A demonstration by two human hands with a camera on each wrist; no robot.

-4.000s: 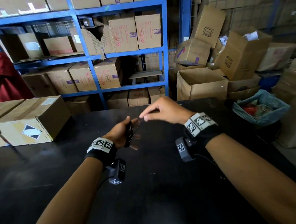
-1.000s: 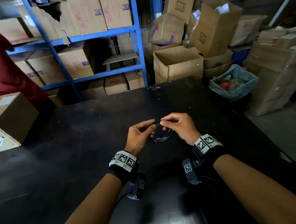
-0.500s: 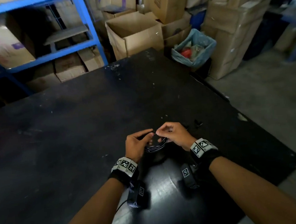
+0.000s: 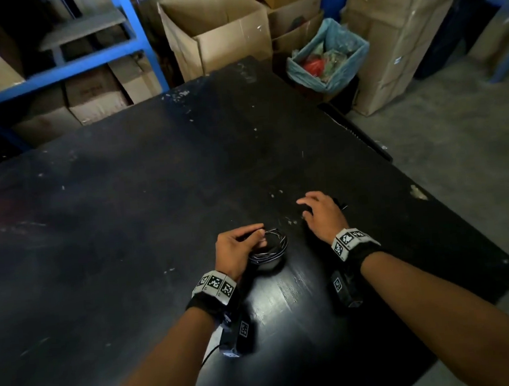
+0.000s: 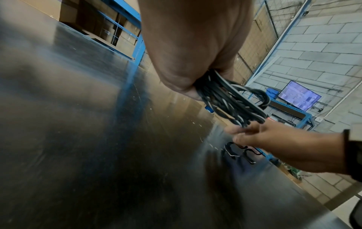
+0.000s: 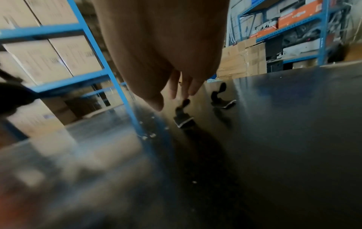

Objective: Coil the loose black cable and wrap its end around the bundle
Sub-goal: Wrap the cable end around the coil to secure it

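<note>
Cardboard boxes and blue metal shelving [image 4: 134, 44] fill the top of the frame behind the scuffed black tabletop [image 4: 128, 216]. My left hand [image 4: 236, 251] grips the coiled black cable bundle [image 4: 271, 252] at lower centre, fingers curled round its loops. My right hand [image 4: 322, 215], just right of it, hovers with fingers loosely extended, holding nothing, over two small black clips [image 6: 203, 106] on the table.

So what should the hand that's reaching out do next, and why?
Probably lower the right hand a little and pinch one of the small black strips lying on the table. Its fingers are spread just above them and hold nothing, while the left hand already grips the coiled cable. What the strips are is unclear, perhaps ties.
</note>
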